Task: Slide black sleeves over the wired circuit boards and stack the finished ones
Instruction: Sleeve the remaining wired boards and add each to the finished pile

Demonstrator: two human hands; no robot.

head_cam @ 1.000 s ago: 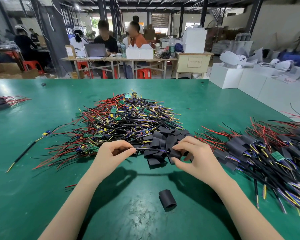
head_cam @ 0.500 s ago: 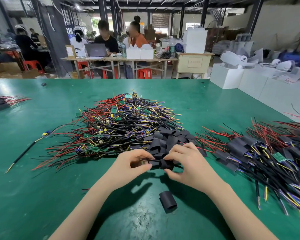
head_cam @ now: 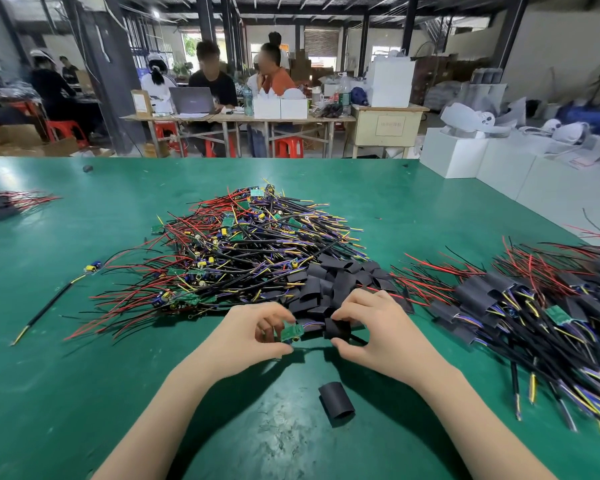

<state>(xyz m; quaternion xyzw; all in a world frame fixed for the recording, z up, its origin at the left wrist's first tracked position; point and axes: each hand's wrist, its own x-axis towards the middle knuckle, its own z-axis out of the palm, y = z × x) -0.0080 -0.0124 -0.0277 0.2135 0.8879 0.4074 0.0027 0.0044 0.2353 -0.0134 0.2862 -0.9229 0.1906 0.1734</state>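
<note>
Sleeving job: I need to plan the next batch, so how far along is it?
Done: a stack of sleeved boards lies on the right. In hand: the left hand pinches a bare circuit board while the right hand holds a black sleeve on its wires, short of the board. Left: the big unsleeved pile.

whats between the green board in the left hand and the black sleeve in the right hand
In the head view, a short run of the board's own wires, purple among them, spans the gap from the circuit board in the left hand into the black sleeve held by the right hand.
</note>
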